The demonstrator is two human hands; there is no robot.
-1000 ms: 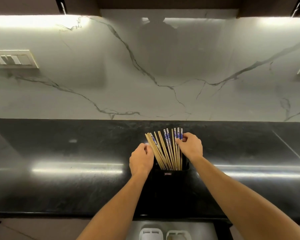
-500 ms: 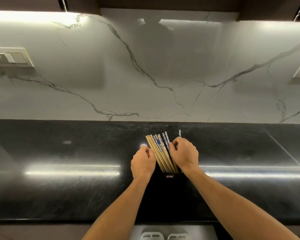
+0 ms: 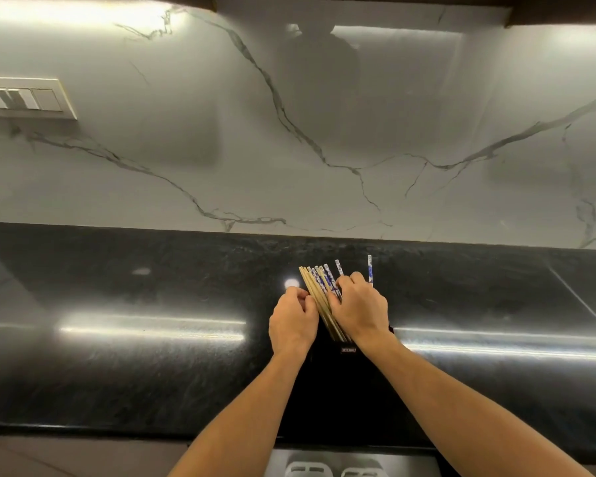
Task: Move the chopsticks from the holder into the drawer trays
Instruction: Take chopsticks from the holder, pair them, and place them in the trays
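Since a second ago the chopsticks (image 3: 319,291) have gone from an upright fan to one bundle leaning toward eleven o'clock, and the right hand (image 3: 360,311) has crossed over them. Nearest, at six o'clock below the counter edge, white drawer trays (image 3: 308,469) show in part. The polished black stone countertop (image 3: 152,366) carries long streaks of lamp glare. On it stands the black holder (image 3: 345,359), the chopsticks in it. The right hand's fingers curl over the bundle, grasping it. The left hand (image 3: 293,325) sits curled against its nine o'clock side; whether it grips cannot be told. One blue-and-white chopstick (image 3: 369,270) stands apart at the right hand's one o'clock. Beyond rises a white, grey-veined marble backsplash (image 3: 427,115) with a switch plate (image 3: 25,98) at ten o'clock.
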